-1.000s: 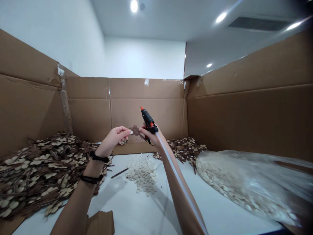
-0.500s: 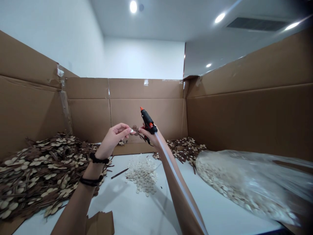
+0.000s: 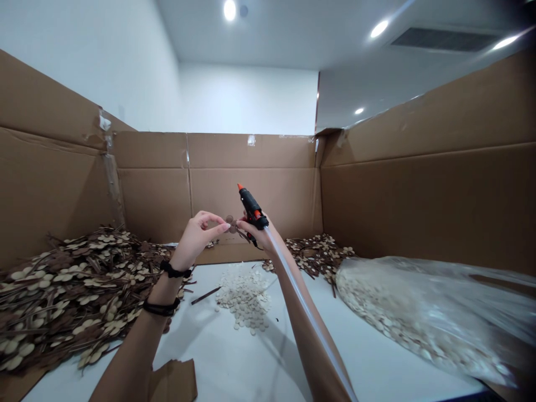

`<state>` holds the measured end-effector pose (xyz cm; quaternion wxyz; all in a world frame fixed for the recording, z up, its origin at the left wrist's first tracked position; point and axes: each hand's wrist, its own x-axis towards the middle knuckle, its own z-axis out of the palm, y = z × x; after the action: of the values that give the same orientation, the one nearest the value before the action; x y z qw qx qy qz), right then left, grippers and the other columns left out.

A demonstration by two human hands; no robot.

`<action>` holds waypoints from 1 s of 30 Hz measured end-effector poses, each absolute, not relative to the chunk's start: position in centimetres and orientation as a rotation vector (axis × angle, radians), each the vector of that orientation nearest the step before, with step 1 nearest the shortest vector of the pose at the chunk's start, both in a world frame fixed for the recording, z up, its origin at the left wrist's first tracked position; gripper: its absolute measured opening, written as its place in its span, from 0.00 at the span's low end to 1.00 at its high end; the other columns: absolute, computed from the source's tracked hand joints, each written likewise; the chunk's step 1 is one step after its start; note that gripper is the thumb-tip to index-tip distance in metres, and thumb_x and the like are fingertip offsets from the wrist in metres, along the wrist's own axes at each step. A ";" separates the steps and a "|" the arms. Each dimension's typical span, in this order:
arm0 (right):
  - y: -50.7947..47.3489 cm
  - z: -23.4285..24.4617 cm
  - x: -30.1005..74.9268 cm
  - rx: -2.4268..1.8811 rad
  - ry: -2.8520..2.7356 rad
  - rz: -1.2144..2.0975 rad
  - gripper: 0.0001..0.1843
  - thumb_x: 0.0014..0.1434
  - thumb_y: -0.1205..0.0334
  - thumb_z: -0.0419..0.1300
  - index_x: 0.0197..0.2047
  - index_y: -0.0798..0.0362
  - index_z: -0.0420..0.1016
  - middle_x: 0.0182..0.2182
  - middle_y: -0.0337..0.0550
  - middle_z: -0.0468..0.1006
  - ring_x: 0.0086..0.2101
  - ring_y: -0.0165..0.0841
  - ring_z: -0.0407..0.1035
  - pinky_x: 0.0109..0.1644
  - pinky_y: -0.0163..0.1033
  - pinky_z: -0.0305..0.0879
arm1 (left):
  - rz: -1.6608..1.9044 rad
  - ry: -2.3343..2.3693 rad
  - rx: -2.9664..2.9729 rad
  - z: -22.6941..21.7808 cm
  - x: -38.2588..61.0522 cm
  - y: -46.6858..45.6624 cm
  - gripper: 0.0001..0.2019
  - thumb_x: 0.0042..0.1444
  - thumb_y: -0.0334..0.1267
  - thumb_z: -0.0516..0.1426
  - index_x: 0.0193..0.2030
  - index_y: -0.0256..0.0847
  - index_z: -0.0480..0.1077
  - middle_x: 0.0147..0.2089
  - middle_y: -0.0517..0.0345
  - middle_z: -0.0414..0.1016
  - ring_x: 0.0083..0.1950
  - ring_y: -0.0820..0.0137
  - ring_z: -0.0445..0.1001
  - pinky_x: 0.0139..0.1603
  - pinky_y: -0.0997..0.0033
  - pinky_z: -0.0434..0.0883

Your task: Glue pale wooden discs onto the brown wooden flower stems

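– Where's the flower?
– Up between the two hands, above the table (image 3: 218,371). It's the brown flower (image 3: 229,219), in front of the cardboard wall (image 3: 154,195).
– And the left hand (image 3: 204,230)?
– Thumb and forefinger are pinching the flower's left side. Something pale shows at the tips, too small to make out.
– The right hand (image 3: 260,233)?
– Wrapped around the glue gun (image 3: 252,207), its orange nozzle tilted up and left. The thumb tip meets the flower's right side; the other fingers are mostly hidden.
– What lies around them?
– Pale discs (image 3: 243,301) on the table below, a dark strip (image 3: 205,295) just beside them. There's a big flower heap (image 3: 75,279) at left, a smaller heap (image 3: 320,254) beyond the right forearm, and a clear bag (image 3: 402,301) at far right.
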<state>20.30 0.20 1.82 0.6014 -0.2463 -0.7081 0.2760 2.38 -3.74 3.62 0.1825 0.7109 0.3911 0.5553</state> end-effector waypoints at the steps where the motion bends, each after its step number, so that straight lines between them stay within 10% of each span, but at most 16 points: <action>1: 0.2 1.8 20.3 -0.572 -1.641 0.649 0.09 0.50 0.59 0.61 0.31 0.52 0.65 0.25 0.36 0.67 0.24 0.28 0.59 0.28 0.34 0.56 | 1.579 1.105 2.019 3.5 2.4 -3.6 0.14 0.47 0.48 0.63 0.31 0.39 0.73 0.40 0.55 0.72 0.37 0.71 0.67 0.37 0.72 0.63; 30: -0.2 1.9 20.3 -0.524 -1.615 0.773 0.11 0.49 0.57 0.63 0.30 0.52 0.63 0.23 0.33 0.64 0.22 0.25 0.58 0.25 0.33 0.55 | 1.520 0.894 1.819 3.0 3.6 -3.4 0.20 0.47 0.47 0.62 0.41 0.42 0.59 0.35 0.60 0.73 0.35 0.71 0.71 0.37 0.72 0.65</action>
<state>20.32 -0.15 1.93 0.5955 -0.2255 -0.6955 0.3329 3.65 -3.41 3.00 0.2993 0.6851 0.3366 0.5726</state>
